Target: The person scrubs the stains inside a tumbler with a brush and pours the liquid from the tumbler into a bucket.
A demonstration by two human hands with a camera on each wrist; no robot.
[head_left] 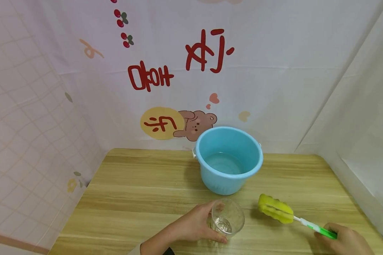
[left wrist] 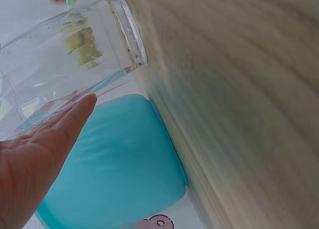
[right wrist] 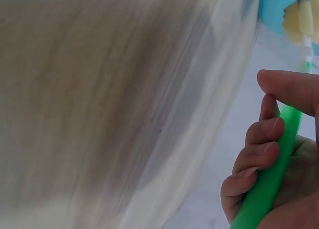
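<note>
My left hand [head_left: 194,224] holds a clear cup [head_left: 237,222] near the table's front, with the thumb on its near side and fingers on the far side. In the left wrist view the fingers lie along the cup's wall, and its base appears close to the tabletop. My right hand [head_left: 346,240] grips the green handle [right wrist: 269,186] of a sponge cup brush, fingers curled round it. The brush's yellow sponge head [head_left: 276,209] points left toward the cup, apart from it and held above the table.
A light blue bucket [head_left: 207,179] with what looks like some water inside stands behind the cup, near the table's back edge. The wood-grain table [head_left: 131,198] meets a printed white backdrop [head_left: 274,88] at the back and sides.
</note>
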